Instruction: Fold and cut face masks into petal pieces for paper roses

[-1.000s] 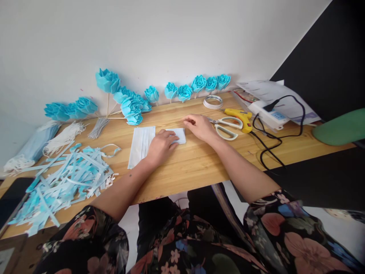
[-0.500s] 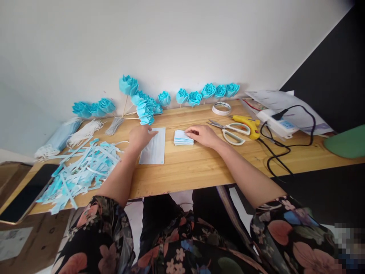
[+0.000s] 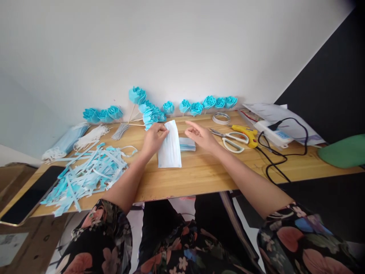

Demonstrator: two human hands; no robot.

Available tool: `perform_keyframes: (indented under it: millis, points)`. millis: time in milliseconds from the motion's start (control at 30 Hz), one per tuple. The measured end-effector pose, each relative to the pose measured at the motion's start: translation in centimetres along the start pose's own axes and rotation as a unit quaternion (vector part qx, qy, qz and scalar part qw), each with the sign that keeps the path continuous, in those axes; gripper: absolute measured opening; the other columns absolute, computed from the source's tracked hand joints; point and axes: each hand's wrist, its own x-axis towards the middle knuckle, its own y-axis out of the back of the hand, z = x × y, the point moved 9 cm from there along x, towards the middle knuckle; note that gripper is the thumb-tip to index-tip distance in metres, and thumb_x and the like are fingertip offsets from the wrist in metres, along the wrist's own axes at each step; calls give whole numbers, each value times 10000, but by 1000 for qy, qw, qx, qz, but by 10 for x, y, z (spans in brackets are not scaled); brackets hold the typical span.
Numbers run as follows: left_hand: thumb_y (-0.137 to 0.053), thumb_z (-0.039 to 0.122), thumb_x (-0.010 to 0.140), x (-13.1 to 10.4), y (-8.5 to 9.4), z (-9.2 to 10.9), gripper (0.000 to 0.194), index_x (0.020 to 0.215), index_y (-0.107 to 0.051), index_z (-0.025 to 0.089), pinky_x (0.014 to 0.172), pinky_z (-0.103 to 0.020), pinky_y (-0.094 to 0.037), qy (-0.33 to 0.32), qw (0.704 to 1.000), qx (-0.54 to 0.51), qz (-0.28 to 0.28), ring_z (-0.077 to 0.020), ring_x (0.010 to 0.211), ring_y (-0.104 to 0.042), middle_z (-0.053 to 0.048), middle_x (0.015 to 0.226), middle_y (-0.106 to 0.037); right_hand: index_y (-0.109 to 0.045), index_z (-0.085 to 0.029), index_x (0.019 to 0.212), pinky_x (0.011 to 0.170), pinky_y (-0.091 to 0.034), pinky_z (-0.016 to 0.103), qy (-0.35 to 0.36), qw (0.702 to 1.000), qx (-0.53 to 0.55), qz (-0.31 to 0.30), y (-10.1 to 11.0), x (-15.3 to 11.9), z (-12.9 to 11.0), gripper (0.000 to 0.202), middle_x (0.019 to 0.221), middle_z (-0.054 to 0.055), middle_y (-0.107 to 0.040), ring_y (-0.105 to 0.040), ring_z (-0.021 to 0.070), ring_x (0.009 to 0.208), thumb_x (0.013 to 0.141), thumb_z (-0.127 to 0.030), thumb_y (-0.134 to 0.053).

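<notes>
My left hand (image 3: 154,140) pinches the left edge of a pale mask sheet (image 3: 170,149), whose top is raised off the table. Just right of that sheet, a small stack of cut pale blue pieces (image 3: 187,144) lies on the wood, partly covered by it. My right hand (image 3: 199,135) hovers over the right side of the stack, index finger stretched toward the sheet and the others curled, with nothing seen in it.
Blue flowers (image 3: 209,102) line the wall. Scissors (image 3: 232,140), a tape roll (image 3: 221,118), a yellow glue gun (image 3: 247,133) and a power strip (image 3: 275,133) lie right. Left are cut strips (image 3: 88,175), folded masks (image 3: 67,140) and a phone (image 3: 31,196).
My left hand has lifted the mask sheet from the table and moved it right, beside the stack. My right hand has let go of the stack and extended its index finger. The view has shifted slightly.
</notes>
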Motion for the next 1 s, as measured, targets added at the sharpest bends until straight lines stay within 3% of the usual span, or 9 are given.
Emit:
perform_keyframes:
  millis: [100,200,267,367,433,533,633,833,1000]
  points:
    - [-610,264,846,-3,-2,17,114,759,-592,191,891,-354,-463,-32,999,-24,1,-197,922,-605,-53,903,-659,-610,-163,1278,682,-497,280,-38,995,70,-61,-26,4,2,555,930,62,-729,-661,178,806,818,-473,-629]
    - [-599,316,868,-6,1,24,132,846,-619,188,894,-354,-474,-21,997,-72,30,-210,998,-602,-81,996,-662,-702,-156,927,529,-428,243,-61,993,69,-70,-42,9,7,339,640,-8,-638,-567,134,574,786,-459,-649]
    - [-583,387,882,-8,2,14,257,1033,-623,183,873,-350,-489,36,989,-133,52,-221,1046,-602,-108,1109,-650,-667,-159,766,492,-409,239,-71,993,88,-44,-43,13,9,302,578,-24,-586,-516,118,518,771,-460,-647]
    - [-596,501,860,-12,-7,-10,533,1287,-532,187,841,-344,-501,161,958,-233,53,-246,1109,-599,-137,1257,-616,-661,-159,776,496,-434,243,-86,985,148,-18,-39,14,10,330,614,-10,-617,-530,121,535,735,-486,-670]
    - [-650,556,801,-17,-19,-24,634,1311,-531,199,779,-323,-505,246,924,-293,25,-247,1064,-620,-127,1244,-631,-666,-157,782,503,-448,246,-92,980,174,-13,-35,14,9,367,627,1,-634,-543,125,548,701,-513,-699]
    - [-789,556,640,-23,-35,-28,558,1031,-677,173,647,-266,-471,311,878,-362,-40,-181,786,-635,-74,957,-705,-665,-161,757,510,-459,248,-90,978,185,-19,-29,12,7,404,621,5,-637,-545,124,552,666,-549,-728]
    - [-869,491,518,-21,-28,-24,443,708,-651,154,573,-235,-416,294,872,-391,-21,-115,593,-542,-11,684,-656,-659,-160,722,498,-447,240,-94,980,177,-17,-24,9,8,413,608,-1,-628,-526,112,534,650,-558,-745]
    - [-836,491,558,-16,-11,-26,400,656,-631,163,538,-224,-375,274,877,-392,56,-94,546,-478,26,593,-598,-724,-161,884,506,-470,213,-95,981,169,-28,-18,3,4,415,652,-24,-645,-517,84,533,681,-522,-747]
    - [-792,552,618,-16,-13,-23,423,633,-614,168,511,-226,-348,266,887,-374,39,-97,530,-457,26,573,-573,-704,-164,820,478,-465,206,-109,978,177,-36,-17,2,0,449,708,18,-673,-596,117,605,676,-587,-743]
